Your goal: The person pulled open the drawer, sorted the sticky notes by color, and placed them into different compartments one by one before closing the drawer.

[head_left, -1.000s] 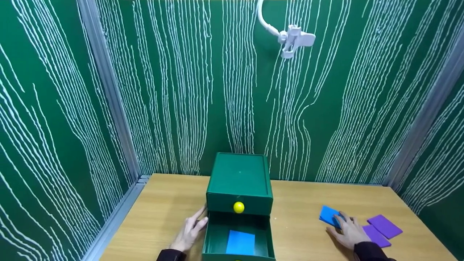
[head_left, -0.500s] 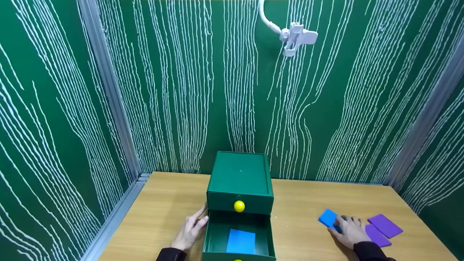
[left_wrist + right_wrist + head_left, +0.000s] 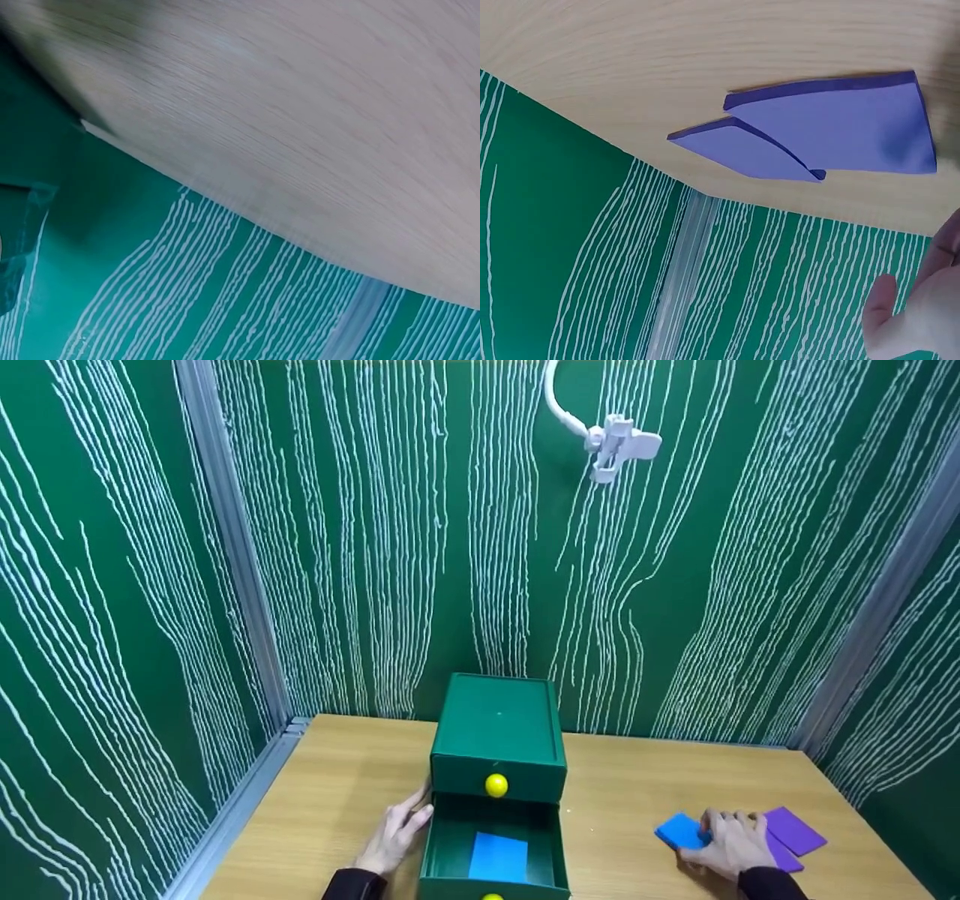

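Observation:
A green two-drawer cabinet [image 3: 499,716] stands on the table with its lower drawer [image 3: 546,851] pulled out. One blue sheet [image 3: 499,857] lies inside that drawer. My left hand [image 3: 391,838] rests its extended fingers against the cabinet's left side; the left wrist view does not show the hand. On the right, my right hand [image 3: 731,844] grips a small stack of blue foam sheets [image 3: 681,831] at its right end, thumb at the near edge and fingers curled over. Just beyond that hand lie two purple foam pieces [image 3: 799,831], partly hidden by it in the head view.
The wooden table [image 3: 622,780] is enclosed by green walls [image 3: 360,547] with white wavy lines and grey metal corner posts [image 3: 240,547]. A white clamp holder [image 3: 615,446] on a bent arm hangs before the back wall. The upper drawer, with a yellow knob [image 3: 496,786], is closed.
My right hand has closed its thumb and fingers on the blue stack, which has turned and slid slightly toward me. The left hand and the drawer have stayed put.

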`<act>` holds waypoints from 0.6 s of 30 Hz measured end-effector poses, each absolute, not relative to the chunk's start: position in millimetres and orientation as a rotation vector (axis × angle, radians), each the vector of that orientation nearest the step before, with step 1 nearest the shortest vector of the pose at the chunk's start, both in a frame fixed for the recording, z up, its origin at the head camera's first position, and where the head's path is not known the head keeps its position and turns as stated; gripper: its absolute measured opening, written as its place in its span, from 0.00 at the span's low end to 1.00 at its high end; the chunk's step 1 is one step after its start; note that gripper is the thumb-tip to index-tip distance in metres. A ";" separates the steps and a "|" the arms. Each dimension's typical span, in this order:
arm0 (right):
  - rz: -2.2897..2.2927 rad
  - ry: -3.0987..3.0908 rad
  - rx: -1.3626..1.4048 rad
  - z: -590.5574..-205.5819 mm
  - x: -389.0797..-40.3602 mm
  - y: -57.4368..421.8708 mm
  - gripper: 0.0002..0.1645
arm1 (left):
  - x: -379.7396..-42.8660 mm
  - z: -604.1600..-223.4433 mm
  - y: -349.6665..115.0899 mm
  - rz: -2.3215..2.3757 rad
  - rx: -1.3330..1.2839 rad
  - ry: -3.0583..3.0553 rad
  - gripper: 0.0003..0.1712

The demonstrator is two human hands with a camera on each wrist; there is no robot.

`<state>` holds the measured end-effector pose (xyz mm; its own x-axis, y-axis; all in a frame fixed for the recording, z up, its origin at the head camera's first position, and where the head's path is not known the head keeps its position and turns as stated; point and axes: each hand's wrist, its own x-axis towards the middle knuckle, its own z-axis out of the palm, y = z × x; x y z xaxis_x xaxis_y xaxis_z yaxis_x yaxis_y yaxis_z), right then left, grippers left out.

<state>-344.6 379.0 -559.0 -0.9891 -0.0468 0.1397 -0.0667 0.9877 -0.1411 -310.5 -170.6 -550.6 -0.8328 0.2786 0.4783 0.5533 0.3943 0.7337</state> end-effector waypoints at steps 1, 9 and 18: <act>0.214 -2.986 0.090 -558.2 -343.4 378.2 0.41 | -310.4 -550.7 -170.4 -1.414 -0.724 -2.386 0.28; 0.269 -2.843 0.200 -542.6 -331.0 357.6 0.35 | -310.4 -547.3 -169.6 -1.437 -0.687 -2.408 0.29; 0.319 -2.347 0.588 -518.5 -307.5 308.8 0.31 | -300.4 -542.0 -169.2 -1.508 -0.657 -2.479 0.30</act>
